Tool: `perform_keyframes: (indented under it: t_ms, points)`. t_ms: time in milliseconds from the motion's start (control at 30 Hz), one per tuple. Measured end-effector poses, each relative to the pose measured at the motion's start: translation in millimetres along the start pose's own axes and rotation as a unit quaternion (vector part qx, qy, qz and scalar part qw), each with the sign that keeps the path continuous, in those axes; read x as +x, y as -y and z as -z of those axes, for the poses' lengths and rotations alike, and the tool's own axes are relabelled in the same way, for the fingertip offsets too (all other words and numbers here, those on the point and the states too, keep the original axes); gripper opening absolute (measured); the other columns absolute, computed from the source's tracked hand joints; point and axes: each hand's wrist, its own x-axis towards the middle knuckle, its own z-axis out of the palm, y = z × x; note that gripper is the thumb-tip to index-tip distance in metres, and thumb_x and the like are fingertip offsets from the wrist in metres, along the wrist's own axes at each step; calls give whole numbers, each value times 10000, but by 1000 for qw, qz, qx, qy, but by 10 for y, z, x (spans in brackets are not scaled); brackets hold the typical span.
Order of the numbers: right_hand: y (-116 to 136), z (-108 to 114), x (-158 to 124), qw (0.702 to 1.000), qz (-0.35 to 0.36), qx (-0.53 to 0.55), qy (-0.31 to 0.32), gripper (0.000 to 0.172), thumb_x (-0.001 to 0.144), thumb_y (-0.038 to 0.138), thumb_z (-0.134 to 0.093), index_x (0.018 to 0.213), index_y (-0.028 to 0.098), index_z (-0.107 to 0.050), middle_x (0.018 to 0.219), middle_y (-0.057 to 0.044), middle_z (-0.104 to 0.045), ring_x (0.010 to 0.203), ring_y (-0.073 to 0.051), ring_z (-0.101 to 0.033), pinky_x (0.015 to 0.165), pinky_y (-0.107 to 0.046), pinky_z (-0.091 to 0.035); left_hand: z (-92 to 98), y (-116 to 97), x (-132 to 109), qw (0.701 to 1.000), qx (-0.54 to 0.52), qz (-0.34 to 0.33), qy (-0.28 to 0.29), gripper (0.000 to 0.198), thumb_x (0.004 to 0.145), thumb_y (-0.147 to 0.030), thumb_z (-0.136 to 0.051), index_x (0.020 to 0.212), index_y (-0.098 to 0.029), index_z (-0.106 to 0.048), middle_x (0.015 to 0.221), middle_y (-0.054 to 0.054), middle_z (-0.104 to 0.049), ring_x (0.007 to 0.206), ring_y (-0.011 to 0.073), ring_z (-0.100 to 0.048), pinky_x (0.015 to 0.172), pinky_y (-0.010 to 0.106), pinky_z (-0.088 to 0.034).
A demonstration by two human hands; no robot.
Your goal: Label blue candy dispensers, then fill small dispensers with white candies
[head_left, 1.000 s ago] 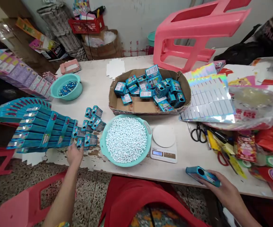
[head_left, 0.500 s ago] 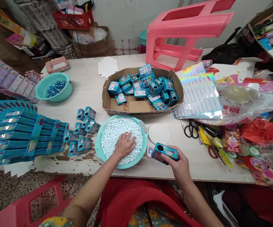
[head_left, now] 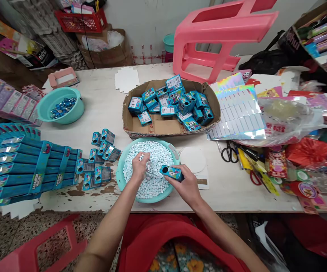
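Note:
A teal basin point(head_left: 120, 177) full of small white candies point(head_left: 155, 185) stands in front of me. Over its left half, my left hand point(head_left: 140, 166) is closed around some of the candies, a few of them showing at its fingertips. My right hand point(head_left: 186, 183) grips a small blue box point(head_left: 171, 172) above the basin's right side; a round dark hole shows in the box's end facing left. Several similar blue boxes point(head_left: 102, 173) stand left of the basin. Behind it, a cut-down cardboard carton point(head_left: 163, 128) holds more of them. A white kitchen scale point(head_left: 203, 181) with a round plate point(head_left: 193, 159) lies to the right.
Rows of blue boxes point(head_left: 19, 166) are stacked at the left. A teal bowl point(head_left: 73, 116) holds shiny blue pieces. Holographic sheets point(head_left: 237, 117), black scissors point(head_left: 229, 153) and plastic bags point(head_left: 282, 121) lie at the right. A pink stool point(head_left: 222, 30) rests on the table's back edge.
My left hand has lifted from lying spread on the candies and closed on some. My right hand has brought the blue box leftward from over the scale to above the basin.

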Motion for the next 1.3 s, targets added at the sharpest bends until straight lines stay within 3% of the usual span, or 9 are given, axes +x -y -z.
perform_keyframes:
  t_ms: [100, 267, 467, 633, 867, 1000, 1300]
  points:
    - [81, -165, 45, 999, 32, -41, 17, 288, 748, 350, -674, 990, 216, -593, 919, -66, -620, 883, -237, -581, 773, -365, -472, -33, -310, -178, 983, -177, 17, 44, 237, 749, -401, -576, 736, -174, -509, 674, -26, -536, 416, 61, -443, 387, 193, -314]
    - [230, -362, 121, 995, 63, -63, 51, 280, 748, 308, -676, 1001, 223, -589, 929, -63, -622, 902, -246, -568, 781, -373, -462, -99, -526, -325, 963, -266, -25, 40, 161, 768, -312, -548, 721, -163, -511, 685, -15, -543, 564, 105, -579, 534, 227, -464]
    - [281, -302, 166, 998, 59, -21, 31, 319, 724, 319, -705, 1007, 231, -588, 925, -59, -622, 882, -240, -570, 772, -370, -464, -98, -603, -277, 967, -255, -23, 11, 187, 767, -341, -573, 749, -173, -492, 636, -32, -542, 554, 116, -588, 523, 236, -477]
    - [284, -270, 163, 998, 54, 11, 20, 307, 727, 320, -702, 1001, 232, -595, 922, -53, -621, 889, -233, -570, 788, -368, -461, -128, -684, -261, 970, -239, -32, 16, 201, 763, -349, -595, 774, -173, -501, 716, -18, -581, 543, 102, -589, 523, 228, -474]
    - [275, -277, 177, 999, 31, 24, 22, 308, 697, 317, -730, 967, 232, -610, 893, -37, -627, 861, -220, -587, 765, -349, -471, -170, -693, -291, 978, -200, -49, 14, 195, 780, -348, -586, 739, -168, -523, 554, -43, -527, 575, 119, -613, 616, 237, -480]
    - [291, -272, 183, 999, 27, 28, 16, 322, 696, 319, -733, 979, 234, -605, 919, -41, -630, 879, -222, -587, 779, -355, -468, -173, -706, -298, 978, -203, -54, 14, 172, 777, -322, -592, 756, -163, -531, 696, -22, -569, 552, 99, -597, 562, 223, -461]
    - [279, -259, 163, 999, 20, 36, 6, 316, 691, 326, -736, 969, 235, -617, 900, -36, -634, 862, -217, -595, 768, -350, -477, -161, -763, -321, 976, -202, -76, 24, 151, 781, -306, -583, 783, -177, -504, 650, -42, -539, 557, 115, -616, 590, 244, -473]
